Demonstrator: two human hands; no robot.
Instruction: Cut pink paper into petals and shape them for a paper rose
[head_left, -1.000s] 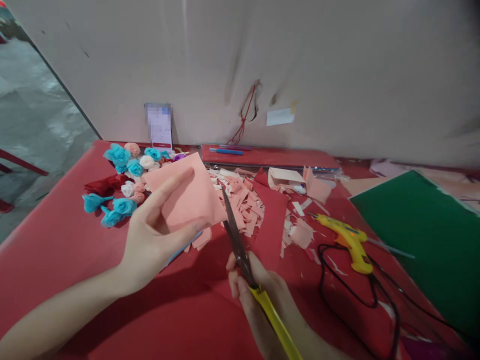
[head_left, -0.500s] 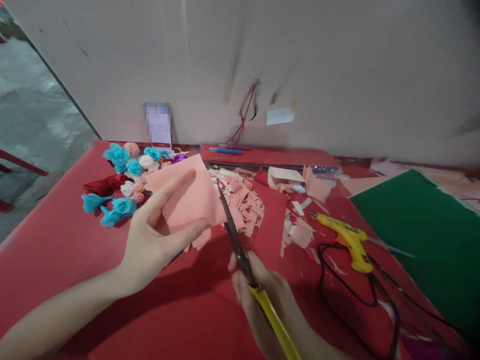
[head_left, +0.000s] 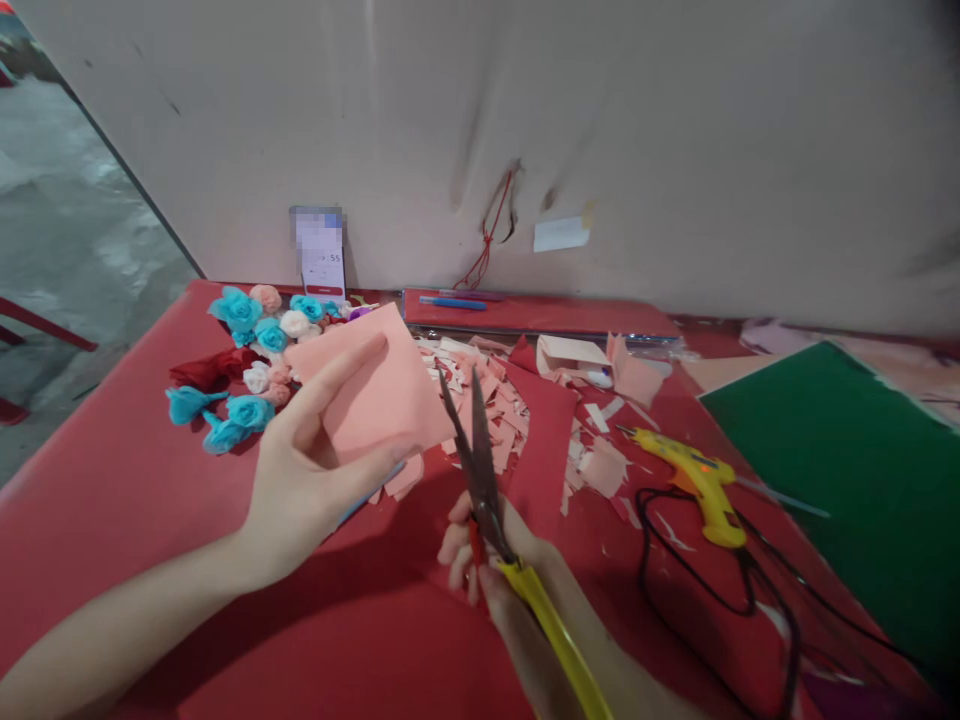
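Observation:
My left hand (head_left: 315, 470) holds up a pink sheet of paper (head_left: 375, 385) between thumb and fingers, above the red table (head_left: 112, 480). In my right hand (head_left: 487, 560) are yellow-handled scissors (head_left: 495, 520), blades parted in a narrow V, tips pointing away from me at the sheet's right edge. Behind the blades lies a heap of pink paper scraps (head_left: 495, 410).
Blue, white, pink and red paper roses (head_left: 240, 365) lie at the back left. A phone (head_left: 321, 255) leans on the wall. A yellow glue gun (head_left: 694, 480) with a black cord rests on the right, beside a green sheet (head_left: 840, 470). A small open box (head_left: 574, 355) sits behind the scraps.
The scissor blades, shut before, have opened, and my right hand's fingers have spread. The pink sheet has barely moved.

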